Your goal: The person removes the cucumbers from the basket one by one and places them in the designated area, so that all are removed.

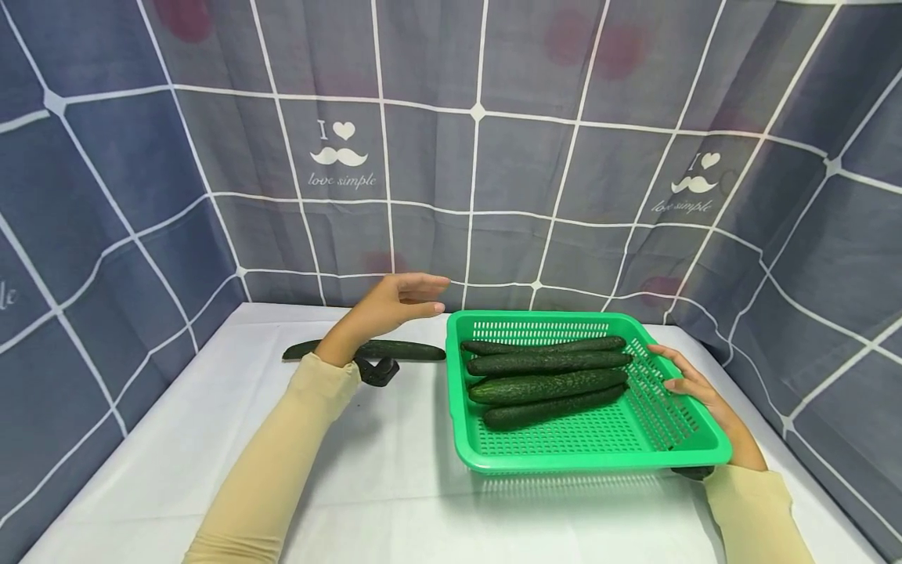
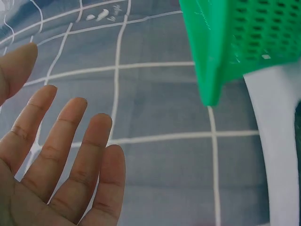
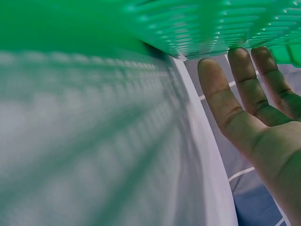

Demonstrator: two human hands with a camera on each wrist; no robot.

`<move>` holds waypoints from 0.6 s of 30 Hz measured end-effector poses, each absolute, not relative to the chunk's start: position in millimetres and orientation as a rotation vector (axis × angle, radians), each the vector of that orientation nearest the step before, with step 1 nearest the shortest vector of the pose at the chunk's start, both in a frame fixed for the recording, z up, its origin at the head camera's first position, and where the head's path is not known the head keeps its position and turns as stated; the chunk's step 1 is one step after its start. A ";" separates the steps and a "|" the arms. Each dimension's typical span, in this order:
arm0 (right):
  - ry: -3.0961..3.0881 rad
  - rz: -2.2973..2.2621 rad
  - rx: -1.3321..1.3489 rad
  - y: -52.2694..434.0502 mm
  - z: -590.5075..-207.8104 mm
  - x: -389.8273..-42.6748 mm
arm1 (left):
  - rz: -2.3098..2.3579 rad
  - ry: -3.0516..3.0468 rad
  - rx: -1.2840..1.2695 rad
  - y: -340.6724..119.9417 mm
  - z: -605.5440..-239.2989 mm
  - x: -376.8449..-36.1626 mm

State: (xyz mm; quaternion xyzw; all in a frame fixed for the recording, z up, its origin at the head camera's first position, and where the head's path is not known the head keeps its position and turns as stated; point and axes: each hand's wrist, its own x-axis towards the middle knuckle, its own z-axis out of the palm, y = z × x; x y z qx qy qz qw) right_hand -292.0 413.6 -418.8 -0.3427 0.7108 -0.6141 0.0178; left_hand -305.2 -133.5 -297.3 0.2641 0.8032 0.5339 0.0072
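A grey-blue cloth backdrop with a white grid (image 1: 493, 157) closes in the back and both sides, meeting the edges of the white-covered table (image 1: 395, 470) on three sides; the near edge is open toward the person. The broad white stretch of tabletop in front of and left of the basket lies bare.

The green perforated plastic basket (image 1: 655, 423) sits right of centre, its back rim near the backdrop and its right rim close to the right-hand cloth wall. Four long dark green cucumbers (image 1: 546, 384) lie side by side in its left half, lengthwise across it.

A fifth dark green cucumber (image 1: 416, 350) lies on the table just left of the basket, its tip near the basket's left wall.

The left hand (image 1: 395, 301) hovers above that cucumber, near the basket's back left corner, fingers straight and spread, holding nothing. The right hand (image 1: 694, 384) rests against the basket's right rim, fingers (image 3: 249, 75) straight and laid on the mesh, not curled round it.

A small black object (image 1: 377, 371) shows by the left wrist.
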 end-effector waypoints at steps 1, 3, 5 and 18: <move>2.188 -1.915 -1.081 413.7 -419.0 -292.7 | 1.670 2.507 0.830 -130.6 -295.4 -304.7; 2.155 -1.917 -1.135 413.4 -419.6 -294.5 | 1.679 2.492 0.848 -124.6 -291.4 -304.5; 2.123 -1.922 -1.181 413.6 -419.9 -295.4 | 1.698 2.457 0.875 -117.2 -286.8 -304.3; 2.140 -1.936 -1.047 413.4 -418.4 -289.4 | 1.740 2.351 0.996 -72.9 -269.1 -301.2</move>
